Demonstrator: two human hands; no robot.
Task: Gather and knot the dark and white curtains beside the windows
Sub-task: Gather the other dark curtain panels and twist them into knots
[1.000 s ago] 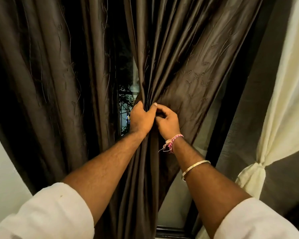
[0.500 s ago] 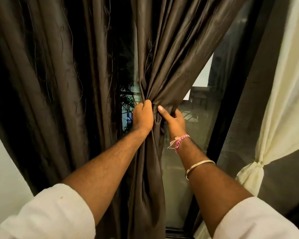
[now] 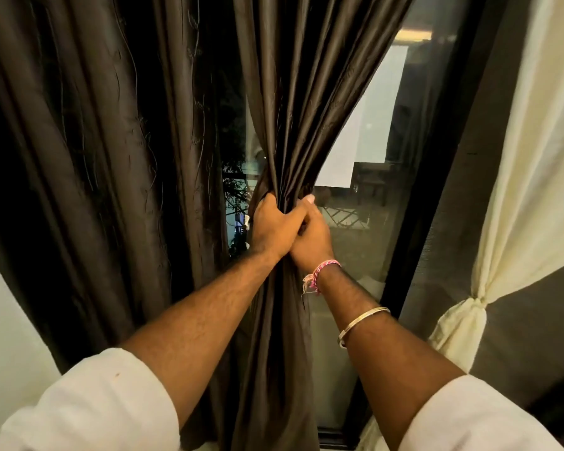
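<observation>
A dark brown satin curtain (image 3: pixel 310 102) hangs in front of the window and is bunched into a narrow rope at mid height. My left hand (image 3: pixel 272 227) is closed around that bunch from the left. My right hand (image 3: pixel 313 236) grips the same bunch from the right, touching the left hand. Below the hands the gathered cloth (image 3: pixel 274 369) falls straight down. A second dark curtain panel (image 3: pixel 88 157) hangs loose at the left. At the right a white curtain (image 3: pixel 515 177) is tied in a knot (image 3: pixel 477 304).
The window glass (image 3: pixel 365 236) shows between the curtains, with a black frame post (image 3: pixel 430 203) on its right. A pale wall (image 3: pixel 4 336) lies at the lower left. A grey wall panel stands behind the white curtain.
The dark curtain's spread right side has been drawn in to the bunch, baring more glass. My right hand has closed around the gathered cloth next to the left hand.
</observation>
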